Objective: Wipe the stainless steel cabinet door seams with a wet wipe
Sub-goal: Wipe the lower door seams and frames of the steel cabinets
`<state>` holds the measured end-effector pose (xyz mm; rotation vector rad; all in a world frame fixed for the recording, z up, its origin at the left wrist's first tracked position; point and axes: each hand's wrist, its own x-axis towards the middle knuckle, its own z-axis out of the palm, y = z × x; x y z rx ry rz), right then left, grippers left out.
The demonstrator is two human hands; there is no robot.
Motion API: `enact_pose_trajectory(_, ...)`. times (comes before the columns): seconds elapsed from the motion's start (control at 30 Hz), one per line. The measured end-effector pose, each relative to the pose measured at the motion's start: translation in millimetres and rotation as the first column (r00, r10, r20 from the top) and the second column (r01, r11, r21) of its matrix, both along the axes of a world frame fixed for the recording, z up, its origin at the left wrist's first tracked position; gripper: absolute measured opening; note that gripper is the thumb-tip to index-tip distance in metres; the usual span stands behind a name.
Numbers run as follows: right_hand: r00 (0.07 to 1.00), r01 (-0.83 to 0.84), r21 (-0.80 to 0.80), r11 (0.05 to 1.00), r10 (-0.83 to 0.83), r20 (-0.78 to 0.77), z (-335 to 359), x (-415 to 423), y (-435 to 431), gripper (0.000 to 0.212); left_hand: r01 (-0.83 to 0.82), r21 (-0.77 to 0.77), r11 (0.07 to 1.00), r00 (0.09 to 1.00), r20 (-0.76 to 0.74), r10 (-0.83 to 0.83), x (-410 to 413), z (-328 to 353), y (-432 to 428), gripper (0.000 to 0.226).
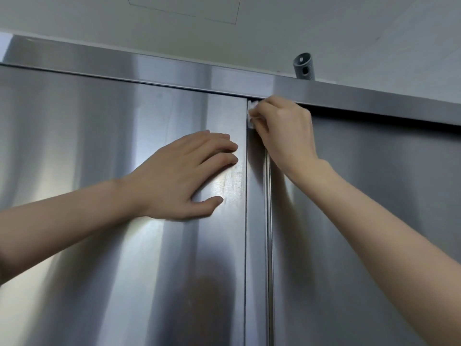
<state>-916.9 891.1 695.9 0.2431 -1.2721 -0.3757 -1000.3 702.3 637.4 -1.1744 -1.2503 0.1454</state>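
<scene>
Two stainless steel cabinet doors fill the view, the left door (99, 146) and the right door (374, 196). A vertical seam (257, 221) runs between them. My right hand (287, 131) pinches a small white wet wipe (251, 113) and presses it into the top of the seam, just under the top rail (174, 68). Most of the wipe is hidden by my fingers. My left hand (184, 176) lies flat on the left door, fingers straight, fingertips close to the seam.
A grey perforated tube (303, 66) stands on top of the cabinet at the right. Behind and above is a white wall and ceiling (224, 33). The left door shows streaks near the seam.
</scene>
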Motion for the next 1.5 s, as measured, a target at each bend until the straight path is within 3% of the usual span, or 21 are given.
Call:
enact_pose_trajectory(0.13, 0.998, -0.029, 0.085, 0.996, 0.024, 0.057, -64, 4, 12, 0.009, -0.004, -0.005, 1.0, 1.0, -0.002, 0.004, 1, 0, -1, 0.059)
enact_pose_trajectory(0.23, 0.996, 0.007, 0.095, 0.995, -0.015, 0.09, -37, 8, 10, 0.014, -0.005, -0.013, 1.0, 1.0, -0.012, 0.005, 1, 0, -2, 0.059)
enact_pose_trajectory(0.33, 1.0, 0.003, 0.008, 1.0, -0.003, 0.027, -2, 5, -1, 0.008, -0.014, 0.0, 1.0, 1.0, -0.021, 0.014, 0, -3, 0, 0.06)
enact_pose_trajectory(0.43, 1.0, -0.029, -0.005, 1.0, 0.029, 0.005, -41, 4, 1, 0.004, -0.02, 0.024, 1.0, 1.0, 0.008, 0.02, -2, -10, 2, 0.062)
enact_pose_trajectory(0.57, 0.987, -0.076, 0.039, 0.996, 0.07, 0.145, -144, 10, 14, 0.011, -0.011, 0.031, 0.999, 0.999, 0.041, 0.009, -2, -25, 1, 0.07)
enact_pose_trajectory(0.7, 0.941, -0.081, -0.029, 0.996, 0.085, 0.329, -163, 18, 13, 0.027, -0.022, -0.029, 0.999, 0.999, 0.035, 0.023, 0, -75, 3, 0.08)
enact_pose_trajectory(0.8, 0.956, -0.058, -0.041, 0.997, 0.068, 0.285, -151, 18, 8, 0.028, -0.027, -0.043, 0.999, 0.998, 0.062, 0.029, 3, -112, 3, 0.084)
enact_pose_trajectory(0.9, 0.967, -0.107, -0.072, 0.992, 0.12, 0.223, -182, 17, 1, 0.024, -0.027, 0.014, 1.0, 0.991, 0.129, 0.025, 5, -128, 5, 0.084)
enact_pose_trajectory(1.03, 0.929, -0.122, -0.1, 0.987, 0.149, 0.338, -263, 19, 3, 0.026, -0.052, 0.053, 0.997, 0.99, 0.131, 0.044, 7, -134, 8, 0.084)
enact_pose_trajectory(1.13, 0.906, -0.142, -0.086, 0.986, 0.165, 0.389, -252, 21, 7, 0.031, -0.064, 0.042, 0.997, 0.991, 0.124, 0.058, 7, -134, 7, 0.084)
enact_pose_trajectory(1.23, 0.93, -0.162, -0.099, 0.982, 0.186, 0.317, -220, 19, 3, 0.027, -0.071, 0.038, 0.997, 0.99, 0.125, 0.065, 7, -136, 7, 0.083)
enact_pose_trajectory(1.37, 0.923, -0.18, -0.201, 0.963, 0.236, 0.303, -273, 21, 1, 0.019, -0.07, 0.046, 0.997, 0.99, 0.126, 0.063, 10, -134, 8, 0.083)
enact_pose_trajectory(1.5, 0.913, -0.177, -0.147, 0.973, 0.218, 0.344, -309, 30, -1, 0.011, -0.019, -0.09, 0.996, 0.996, 0.083, 0.026, 8, -167, 4, 0.083)
